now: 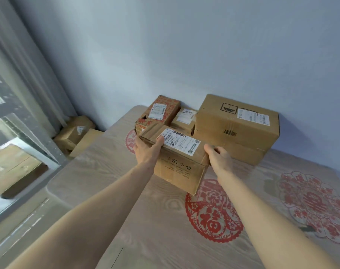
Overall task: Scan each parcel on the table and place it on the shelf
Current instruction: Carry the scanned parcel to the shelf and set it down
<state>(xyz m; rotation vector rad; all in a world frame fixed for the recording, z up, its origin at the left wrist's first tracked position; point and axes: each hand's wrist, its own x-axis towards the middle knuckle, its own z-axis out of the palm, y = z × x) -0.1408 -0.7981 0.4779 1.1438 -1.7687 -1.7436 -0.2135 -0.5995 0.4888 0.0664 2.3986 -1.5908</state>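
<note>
A brown cardboard parcel (181, 167) with a white shipping label on top sits in the middle of the table (146, 230). My left hand (147, 150) grips its left end, thumb lying on the label's edge. My right hand (218, 157) holds its right end, fingers curled round the far corner. Behind it against the wall stand a large parcel (236, 129) with an umbrella mark, a small parcel (184, 119), and a red-printed parcel (158, 111).
The table has a wood-grain cover with red paper-cut designs (213, 212). More cardboard boxes (74, 133) lie on the floor left of the table, beside a grey curtain (29, 78) and a window frame. A blue-grey wall stands behind the parcels.
</note>
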